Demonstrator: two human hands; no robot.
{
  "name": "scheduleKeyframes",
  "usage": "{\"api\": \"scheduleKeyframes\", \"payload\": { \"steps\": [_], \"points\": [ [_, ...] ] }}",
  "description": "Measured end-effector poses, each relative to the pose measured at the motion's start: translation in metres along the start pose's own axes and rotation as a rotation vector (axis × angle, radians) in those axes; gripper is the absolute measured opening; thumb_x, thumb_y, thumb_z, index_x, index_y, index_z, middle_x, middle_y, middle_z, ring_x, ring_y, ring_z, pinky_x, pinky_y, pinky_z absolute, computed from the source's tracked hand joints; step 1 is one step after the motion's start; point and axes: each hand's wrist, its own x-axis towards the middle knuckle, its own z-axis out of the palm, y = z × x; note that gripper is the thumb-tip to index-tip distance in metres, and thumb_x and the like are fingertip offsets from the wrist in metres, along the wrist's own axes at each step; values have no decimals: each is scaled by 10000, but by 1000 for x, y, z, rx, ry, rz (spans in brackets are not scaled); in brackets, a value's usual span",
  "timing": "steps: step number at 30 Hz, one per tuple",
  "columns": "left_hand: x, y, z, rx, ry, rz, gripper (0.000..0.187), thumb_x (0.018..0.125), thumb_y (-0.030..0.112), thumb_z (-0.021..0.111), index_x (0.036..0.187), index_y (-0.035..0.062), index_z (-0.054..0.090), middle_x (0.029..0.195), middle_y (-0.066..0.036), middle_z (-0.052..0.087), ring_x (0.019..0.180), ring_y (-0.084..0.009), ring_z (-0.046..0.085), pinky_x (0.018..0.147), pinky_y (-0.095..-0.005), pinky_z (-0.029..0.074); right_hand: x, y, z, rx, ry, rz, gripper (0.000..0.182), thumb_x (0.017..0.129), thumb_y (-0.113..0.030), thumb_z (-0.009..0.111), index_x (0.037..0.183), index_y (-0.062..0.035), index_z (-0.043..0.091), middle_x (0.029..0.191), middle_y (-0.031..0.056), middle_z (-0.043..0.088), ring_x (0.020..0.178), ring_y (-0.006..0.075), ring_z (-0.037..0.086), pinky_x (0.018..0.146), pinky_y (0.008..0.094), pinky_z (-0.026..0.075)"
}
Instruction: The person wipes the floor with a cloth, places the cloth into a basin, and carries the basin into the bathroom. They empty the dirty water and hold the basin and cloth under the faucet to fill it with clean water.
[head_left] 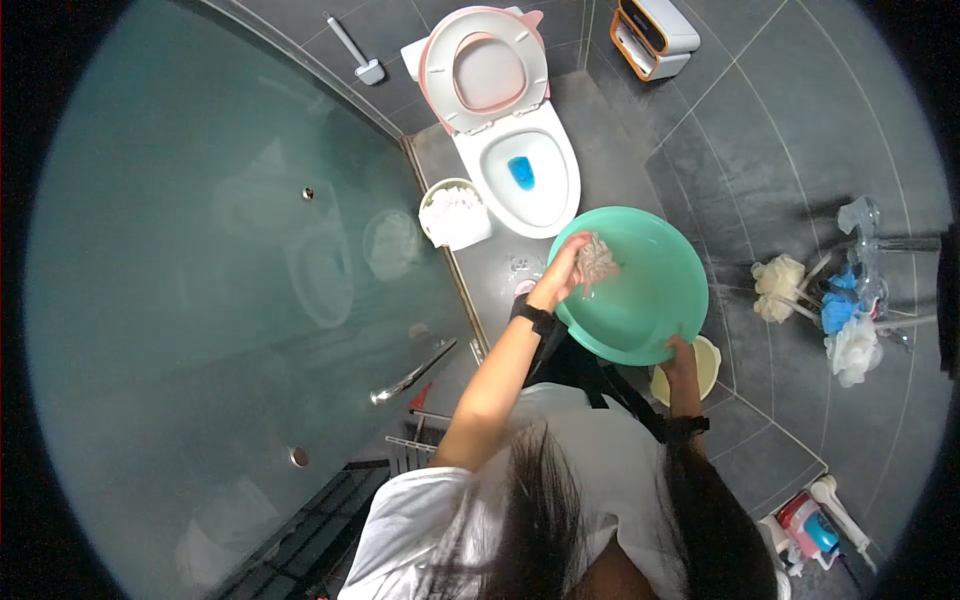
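A wide green basin [650,345] with some water in it is in front of me, beside the toilet bowl. My left hand [567,268] is over the basin's left side, its fingers closed on a crumpled, pale pinkish-brown cloth or mesh [597,262]. The basin's near right rim is gripped by my right hand [681,358], with the fingertips partly inside it. Below the basin, a pale yellow bowl [712,370] shows partly behind my right hand. The white toilet [567,205] has its lid and seat raised, with blue water in the bowl.
A waste bin [430,212] with white paper stands left of the toilet. A glass panel [200,250] with a metal handle [413,373] fills the left. Bath puffs [853,348] hang on the right wall. Bottles [808,527] stand at lower right. A brush [368,71] hangs upper left.
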Motion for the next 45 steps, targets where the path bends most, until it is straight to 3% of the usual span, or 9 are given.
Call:
{"api": "scheduleKeyframes", "payload": {
  "steps": [3, 11, 14, 17, 23, 26, 35, 41, 45],
  "points": [
    [-6, 23, -13, -156, -197, 22, 373, 942, 282, 416, 1250, 71, 432, 1131, -119, 580, 1029, -250, 603, 836, -435, 537, -41, -28, 49, 30, -14, -61, 487, 718, -62, 553, 1198, -36, 472, 1032, 78, 566, 908, 246, 602, 714, 403, 540],
    [-4, 49, -17, -28, 80, 129, 384, 928, 315, 571, 1234, 92, 509, 1201, -60, 578, 1077, -190, 572, 829, -438, 515, -26, -30, 54, 44, 11, -56, 534, 717, -61, 574, 1235, -16, 452, 1074, 107, 567, 946, 280, 605, 739, 426, 546],
    [-10, 55, 4, -214, -11, 85, 364, 927, 401, 548, 1180, 140, 549, 1134, -12, 601, 1026, -147, 573, 893, -444, 480, -16, -28, 51, 74, -35, -46, 553, 711, -57, 583, 1246, -10, 449, 1081, 121, 570, 948, 295, 613, 736, 426, 559],
    [-9, 52, 7, -481, -108, 19, 356, 910, 311, 593, 1195, 102, 549, 1147, -79, 604, 1023, -218, 599, 926, -484, 479, -32, -40, 69, 32, -51, -46, 464, 731, -55, 558, 1188, -16, 490, 1031, 83, 582, 943, 244, 602, 746, 395, 532],
    [-2, 41, 9, -278, 34, 71, 269, 881, 222, 610, 1105, 89, 543, 1024, -110, 615, 839, -200, 629, 677, -328, 567, -48, -48, 91, 36, -4, -62, 403, 739, -36, 544, 1141, -21, 530, 1013, 56, 593, 917, 203, 607, 749, 334, 514],
    [-6, 45, 13, 26, 99, 145, 206, 908, 257, 589, 1024, 93, 545, 913, -90, 622, 689, -150, 606, 478, -237, 484, -44, -48, 90, -3, 12, -57, 408, 737, -28, 542, 1144, -14, 522, 1019, 66, 591, 923, 218, 607, 763, 332, 510],
    [-1, 52, 29, 264, 321, 28, 403, 964, 454, 428, 741, 132, 524, 534, -4, 498, 358, -123, 413, 343, -243, 329, -48, -37, 93, 28, 27, -108, 486, 708, -1, 539, 1190, -3, 473, 1057, 97, 575, 900, 255, 616, 751, 386, 532],
    [7, 44, 14, 267, 156, 96, 375, 980, 391, 417, 809, 85, 551, 666, -45, 566, 511, -144, 533, 417, -289, 435, -47, -28, 83, 19, 19, -67, 485, 700, -13, 544, 1178, 23, 464, 1030, 107, 577, 887, 259, 620, 727, 384, 548],
    [4, 47, 7, -163, -241, -106, 281, 956, 282, 440, 1007, 35, 565, 873, -110, 626, 747, -209, 632, 629, -355, 543, -56, -27, 88, 27, 83, -109, 466, 706, -27, 537, 1160, 46, 462, 1001, 117, 583, 827, 258, 632, 646, 371, 559]
  ]
}}
